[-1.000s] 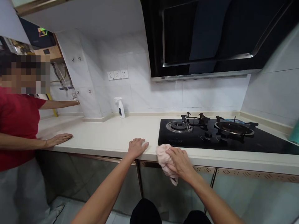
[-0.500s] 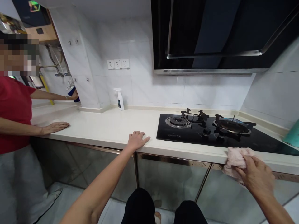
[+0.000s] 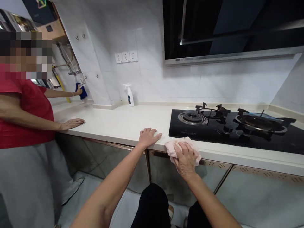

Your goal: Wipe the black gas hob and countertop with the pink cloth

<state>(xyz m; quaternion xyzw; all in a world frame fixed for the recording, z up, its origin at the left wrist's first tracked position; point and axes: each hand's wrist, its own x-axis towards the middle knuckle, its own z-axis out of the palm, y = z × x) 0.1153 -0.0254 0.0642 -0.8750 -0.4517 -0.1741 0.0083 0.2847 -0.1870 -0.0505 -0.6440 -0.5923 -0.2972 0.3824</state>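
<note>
Centrally, a pale pink cloth (image 3: 171, 149) lies bunched over the front edge of the white surface (image 3: 111, 122), before the black gas hob (image 3: 211, 131). The hands are apart: the right hand (image 3: 186, 158) is clamped on the cloth, while the left hand (image 3: 148, 138) rests spread on the surface nearby. Beyond stands a white spray bottle (image 3: 130, 97); at far left, a co-worker (image 3: 39, 110) holds a blue cloth (image 3: 83, 93).

Pale wall tiles (image 3: 152, 82), dark range hood (image 3: 232, 25), greenish cabinets (image 3: 266, 190); floor (image 3: 125, 205) apparently tiled.
</note>
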